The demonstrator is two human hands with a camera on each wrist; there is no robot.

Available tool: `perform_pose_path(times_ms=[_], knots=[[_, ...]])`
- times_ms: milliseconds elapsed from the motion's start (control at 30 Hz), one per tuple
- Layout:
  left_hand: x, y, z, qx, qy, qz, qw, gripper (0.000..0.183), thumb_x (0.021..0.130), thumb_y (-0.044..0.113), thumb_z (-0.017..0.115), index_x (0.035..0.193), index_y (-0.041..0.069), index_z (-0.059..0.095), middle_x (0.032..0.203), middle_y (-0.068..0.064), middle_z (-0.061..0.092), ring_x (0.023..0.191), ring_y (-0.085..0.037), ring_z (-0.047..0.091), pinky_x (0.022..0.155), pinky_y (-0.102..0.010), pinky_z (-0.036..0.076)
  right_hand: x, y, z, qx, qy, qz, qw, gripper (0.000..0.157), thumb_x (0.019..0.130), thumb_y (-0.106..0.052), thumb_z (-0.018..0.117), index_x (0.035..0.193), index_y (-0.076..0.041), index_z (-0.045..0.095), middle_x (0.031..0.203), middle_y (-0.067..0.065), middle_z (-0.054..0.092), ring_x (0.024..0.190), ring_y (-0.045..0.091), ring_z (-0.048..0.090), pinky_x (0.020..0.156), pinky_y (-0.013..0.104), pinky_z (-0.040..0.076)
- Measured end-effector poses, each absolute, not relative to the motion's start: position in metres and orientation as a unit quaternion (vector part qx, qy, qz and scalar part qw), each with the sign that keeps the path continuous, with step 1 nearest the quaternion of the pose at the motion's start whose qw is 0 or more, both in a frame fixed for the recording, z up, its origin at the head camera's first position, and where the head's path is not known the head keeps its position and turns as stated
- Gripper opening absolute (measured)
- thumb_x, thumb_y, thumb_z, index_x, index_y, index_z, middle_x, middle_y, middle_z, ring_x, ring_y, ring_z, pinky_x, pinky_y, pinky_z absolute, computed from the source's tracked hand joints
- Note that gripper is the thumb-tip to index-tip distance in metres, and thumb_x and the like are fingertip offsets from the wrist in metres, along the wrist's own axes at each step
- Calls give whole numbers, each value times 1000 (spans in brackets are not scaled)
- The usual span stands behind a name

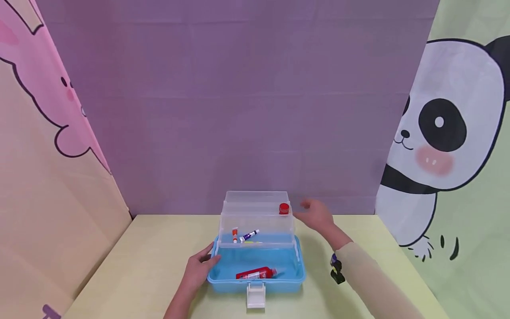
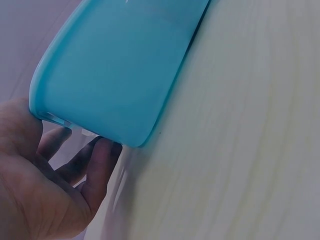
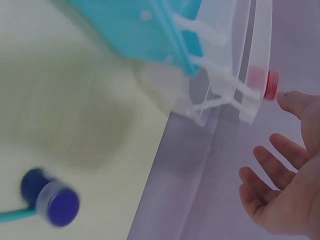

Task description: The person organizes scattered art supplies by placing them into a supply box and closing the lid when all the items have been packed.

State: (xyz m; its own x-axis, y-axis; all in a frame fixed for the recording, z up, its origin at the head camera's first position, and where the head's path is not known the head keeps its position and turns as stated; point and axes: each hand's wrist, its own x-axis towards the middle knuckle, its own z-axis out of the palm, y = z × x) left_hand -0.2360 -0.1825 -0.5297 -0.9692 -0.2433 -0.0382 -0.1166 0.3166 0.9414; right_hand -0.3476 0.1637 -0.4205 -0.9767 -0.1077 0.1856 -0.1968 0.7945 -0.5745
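Note:
A blue plastic storage box stands on the table with its clear tiered trays raised at the back. My left hand grips the box's left side, thumb over the rim and fingers against the outside. Near the right end of the top tray sits a small red-lidded jar. Beside it is my right hand, fingers loosely spread; in the right wrist view one fingertip is very near the red lid, and contact cannot be told. A red bottle lies inside the box.
An orange tube and a purple-and-white tube lie in the lower tray, above a thin yellow item. A white latch hangs at the box's front. A purple cloth backdrop rises behind the table. Dark ornaments hang at the right wrist.

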Motion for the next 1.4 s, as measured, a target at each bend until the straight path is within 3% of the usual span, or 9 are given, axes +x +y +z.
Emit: perform_pose_path(times_ms=[267,700,1033,1267,1400], knots=[[-236,-183,-533,118,-807,-577,48,61,91,30,68,145,12,46,127,-29,53,112,-45,55,85,-48,53,-332,203,-431,90,-949,292,80,42,84,-34,74,109,-2,68,106,13,67,98,32,62,79,46,53],[-236,-185,-532,123,-810,-572,46,62,92,28,68,146,11,44,129,-29,52,114,-47,53,87,-48,52,-298,244,-456,79,-945,306,79,36,86,-30,73,103,0,69,102,14,69,95,33,64,79,45,52],[-239,-184,-533,113,-811,-572,41,62,93,29,67,147,12,43,131,-29,51,116,-47,52,88,-49,51,-276,262,-482,45,-953,293,67,42,81,-35,77,101,1,69,98,13,69,88,31,65,75,43,52],[-239,-184,-533,110,-812,-572,41,62,92,31,67,147,13,43,133,-29,50,117,-47,51,89,-49,50,-271,266,-496,14,-958,285,36,55,70,-45,83,100,-1,69,94,8,68,81,23,63,68,38,50],[-238,-184,-531,108,-814,-568,47,61,92,31,67,146,12,45,131,-30,51,116,-47,52,89,-50,50,-269,266,-500,4,-959,280,26,57,67,-42,86,102,-1,68,93,6,67,78,20,61,65,36,49]])
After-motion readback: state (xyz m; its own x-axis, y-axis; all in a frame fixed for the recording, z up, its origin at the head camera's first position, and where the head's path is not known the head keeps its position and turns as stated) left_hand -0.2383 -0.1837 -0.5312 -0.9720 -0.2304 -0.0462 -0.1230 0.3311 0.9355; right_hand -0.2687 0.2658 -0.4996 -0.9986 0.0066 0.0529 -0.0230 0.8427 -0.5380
